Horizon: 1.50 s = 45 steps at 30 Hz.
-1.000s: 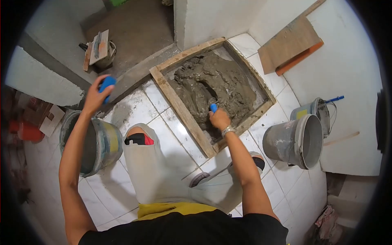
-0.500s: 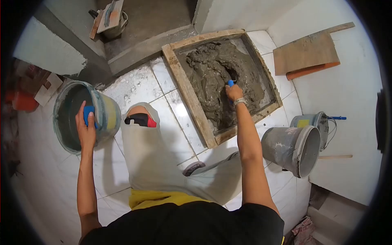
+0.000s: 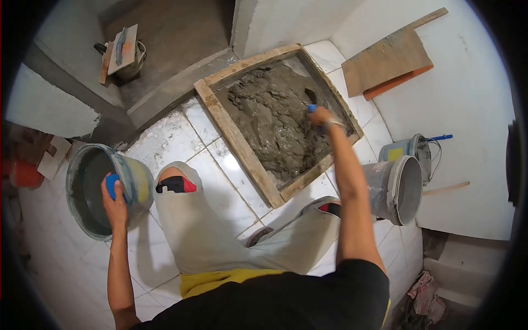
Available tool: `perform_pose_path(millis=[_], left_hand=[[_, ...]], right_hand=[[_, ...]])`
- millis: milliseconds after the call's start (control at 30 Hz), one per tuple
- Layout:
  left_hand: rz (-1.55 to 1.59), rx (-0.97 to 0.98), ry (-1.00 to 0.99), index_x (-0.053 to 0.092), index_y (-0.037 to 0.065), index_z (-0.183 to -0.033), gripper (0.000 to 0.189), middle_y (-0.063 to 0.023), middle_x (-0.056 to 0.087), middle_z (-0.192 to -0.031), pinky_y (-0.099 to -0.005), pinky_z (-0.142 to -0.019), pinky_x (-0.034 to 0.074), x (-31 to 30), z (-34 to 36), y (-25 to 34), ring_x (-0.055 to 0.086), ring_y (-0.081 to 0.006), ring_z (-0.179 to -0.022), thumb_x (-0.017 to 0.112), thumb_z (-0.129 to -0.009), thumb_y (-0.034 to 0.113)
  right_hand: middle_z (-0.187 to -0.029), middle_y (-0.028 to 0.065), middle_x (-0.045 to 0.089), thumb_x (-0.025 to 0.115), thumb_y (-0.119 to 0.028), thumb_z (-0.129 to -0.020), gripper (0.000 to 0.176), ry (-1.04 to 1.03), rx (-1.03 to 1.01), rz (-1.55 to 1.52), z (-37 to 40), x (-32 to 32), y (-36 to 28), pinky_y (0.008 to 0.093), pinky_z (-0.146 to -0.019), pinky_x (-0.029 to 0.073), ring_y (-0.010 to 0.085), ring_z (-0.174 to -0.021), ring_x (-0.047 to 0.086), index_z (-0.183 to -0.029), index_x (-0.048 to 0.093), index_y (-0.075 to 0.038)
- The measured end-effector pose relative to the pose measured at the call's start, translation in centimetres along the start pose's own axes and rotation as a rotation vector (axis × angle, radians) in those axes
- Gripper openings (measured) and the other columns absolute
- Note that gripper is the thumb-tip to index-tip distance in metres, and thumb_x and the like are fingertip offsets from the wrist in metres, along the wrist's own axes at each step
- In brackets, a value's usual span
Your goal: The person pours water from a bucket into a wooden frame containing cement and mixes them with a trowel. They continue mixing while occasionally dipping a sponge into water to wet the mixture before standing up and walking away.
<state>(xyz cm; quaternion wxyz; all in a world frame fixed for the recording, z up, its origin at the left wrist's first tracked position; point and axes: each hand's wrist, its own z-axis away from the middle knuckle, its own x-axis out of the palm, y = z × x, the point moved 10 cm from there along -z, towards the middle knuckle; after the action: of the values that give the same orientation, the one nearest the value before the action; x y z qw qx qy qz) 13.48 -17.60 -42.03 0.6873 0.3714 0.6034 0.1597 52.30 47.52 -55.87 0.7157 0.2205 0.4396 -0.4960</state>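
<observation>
Left hand [image 3: 115,208] curled snugly around a blue block [image 3: 113,188], perhaps a sponge; likely light and soft, best pinched across the broad sides. Directly behind and left of this grip, a large bucket [image 3: 138,184]; contact with the hand not certain. Well right of the same grip, a grey bucket [image 3: 383,188]. Farther out, right hand [image 3: 324,116] wrapped tightly around a blue-handled tool [image 3: 312,108], working end hard to make out; probably stiff, with heavy drag in the mix, best held at mid-handle, slippery if wet. Below and left of this grip, wet mortar [image 3: 264,113], seemingly dense and sticky, inside a wooden frame [image 3: 237,144]. Beyond and right, a wooden board [image 3: 385,66]. Far beyond the left grip, a hand float [image 3: 129,56].
</observation>
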Motion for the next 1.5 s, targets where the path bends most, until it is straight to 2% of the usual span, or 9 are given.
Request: perform_pose_path(millis=[133, 300, 500, 600, 733, 1067, 1100, 1233, 1500], left_hand=[[-0.003, 0.057, 0.024, 0.052, 0.008, -0.135, 0.043, -0.0155, 0.060, -0.125, -0.0354, -0.100, 0.042, -0.4, -0.4, -0.5, 0.057, -0.0263, -0.113, 0.054, -0.100, 0.033], [-0.004, 0.038, 0.018, 0.052, 0.009, -0.136, 0.044, -0.0154, 0.060, -0.125, -0.0349, -0.100, 0.042, -0.3, -0.4, 0.1, 0.057, -0.0260, -0.112, 0.055, -0.100, 0.034], [0.057, 0.008, -0.004, 0.051, 0.009, -0.136, 0.046, -0.0137, 0.059, -0.127, -0.0341, -0.099, 0.042, 0.1, -0.4, -1.4, 0.057, -0.0251, -0.113, 0.056, -0.099, 0.036], [0.090, -0.044, -0.020, 0.052, 0.009, -0.136, 0.045, -0.0126, 0.059, -0.127, -0.0337, -0.099, 0.042, 0.0, -0.6, -1.7, 0.056, -0.0237, -0.113, 0.056, -0.099, 0.035], [0.097, -0.075, -0.016, 0.054, 0.008, -0.133, 0.043, -0.0125, 0.060, -0.124, -0.0329, -0.099, 0.042, -0.1, -0.4, -1.3, 0.056, -0.0229, -0.111, 0.056, -0.099, 0.032], [0.049, -0.016, 0.022, 0.055, 0.005, -0.132, 0.043, -0.0144, 0.062, -0.120, -0.0331, -0.097, 0.043, -0.3, -0.8, -1.0, 0.058, -0.0245, -0.108, 0.057, -0.098, 0.030], [0.047, -0.003, 0.033, 0.055, 0.005, -0.132, 0.043, -0.0144, 0.062, -0.120, -0.0331, -0.097, 0.043, -0.4, -0.9, -1.0, 0.058, -0.0245, -0.108, 0.057, -0.098, 0.030], [0.023, 0.017, 0.017, 0.055, 0.004, -0.132, 0.043, -0.0151, 0.063, -0.120, -0.0335, -0.098, 0.043, -0.2, -0.8, -0.8, 0.058, -0.0247, -0.109, 0.058, -0.097, 0.029], [0.032, 0.008, 0.019, 0.054, 0.003, -0.132, 0.044, -0.0162, 0.062, -0.121, -0.0354, -0.099, 0.043, -0.2, -0.6, -0.7, 0.059, -0.0271, -0.110, 0.058, -0.097, 0.029]], right_hand=[[-0.110, 0.0291, 0.067, 0.058, -0.019, -0.083, 0.031, 0.064, -0.118, 0.177, 3.1, 4.2, -7.0, 0.0442, -0.093, 0.053, 0.0395, -0.103, 0.067, -0.100, 0.071, 0.003], [-0.091, 0.0255, 0.070, 0.065, -0.030, -0.080, 0.036, -0.072, -0.153, 0.128, 12.1, -2.7, -1.8, 0.0458, -0.078, 0.055, 0.0361, -0.089, 0.071, -0.095, 0.067, 0.003], [-0.089, 0.0265, 0.069, 0.066, -0.036, -0.080, 0.041, -0.035, 0.119, -0.126, 4.0, 1.9, 8.0, 0.0464, -0.078, 0.054, 0.0385, -0.091, 0.069, -0.092, 0.067, 0.004], [-0.101, 0.0312, 0.068, 0.061, -0.024, -0.080, 0.035, 0.192, -0.178, 0.215, 5.8, 5.2, -0.2, 0.0443, -0.083, 0.056, 0.0411, -0.098, 0.068, -0.092, 0.068, 0.009], [-0.084, 0.0241, 0.070, 0.062, -0.025, -0.083, 0.039, -0.170, -0.044, 0.118, 14.8, -0.9, -0.7, 0.0416, -0.069, 0.057, 0.0341, -0.073, 0.072, -0.099, 0.064, 0.011], [-0.075, 0.0152, 0.063, 0.066, -0.036, -0.087, 0.035, 0.449, -0.069, -0.488, 9.4, 0.1, -5.8, 0.0416, -0.052, 0.051, 0.0239, -0.055, 0.063, -0.096, 0.059, -0.003], [-0.068, 0.0059, 0.055, 0.065, -0.032, -0.087, 0.027, 0.009, 0.115, -1.315, 9.8, 5.0, -9.9, 0.0380, -0.044, 0.048, 0.0190, -0.051, 0.057, -0.094, 0.055, -0.008], [-0.066, 0.0035, 0.051, 0.064, -0.033, -0.083, 0.025, -0.254, 0.079, -2.101, 5.7, 12.6, -24.3, 0.0385, -0.046, 0.048, 0.0184, -0.052, 0.054, -0.084, 0.051, -0.012], [-0.061, 0.0067, 0.052, 0.059, -0.028, -0.089, 0.024, -0.101, 0.254, -2.188, -5.0, 14.4, -30.1, 0.0399, -0.043, 0.048, 0.0215, -0.048, 0.053, -0.081, 0.052, -0.007]])
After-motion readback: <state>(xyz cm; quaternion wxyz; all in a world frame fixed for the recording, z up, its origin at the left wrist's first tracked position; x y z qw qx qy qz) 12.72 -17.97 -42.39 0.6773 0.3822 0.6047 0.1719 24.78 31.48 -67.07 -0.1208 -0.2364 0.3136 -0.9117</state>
